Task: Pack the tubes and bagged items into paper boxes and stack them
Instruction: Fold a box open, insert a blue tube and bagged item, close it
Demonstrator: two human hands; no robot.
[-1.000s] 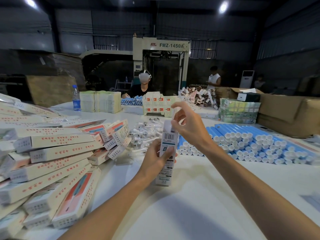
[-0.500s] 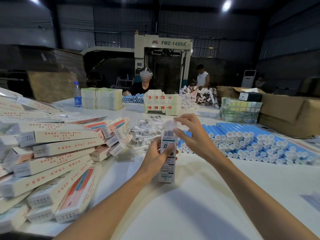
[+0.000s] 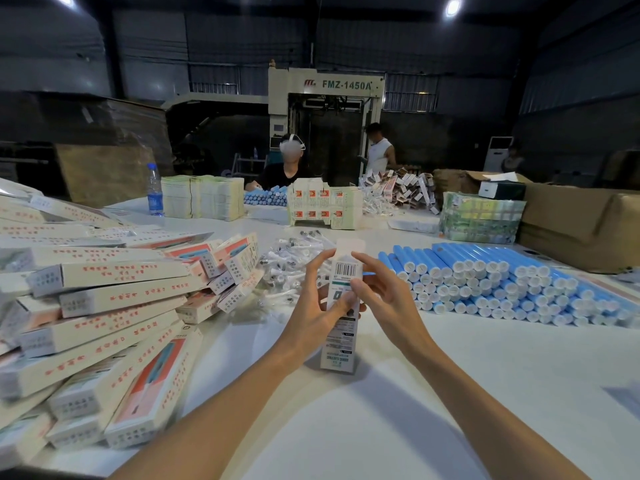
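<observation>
A: Where is the paper box sitting?

B: It is standing upright at the middle of the white bench, its top flap sticking up. The left hand is gripping it round the middle, fingers curling about it.

A: And what is the right hand doing?

B: It is touching the box's upper part, fingers spread and fairly straight, thumb lying on the front face.

A: What is lying around it?

B: Blue tubes are lying in rows to the right, small bagged items are heaping up just behind, and packed boxes are piling up on the left.
</observation>
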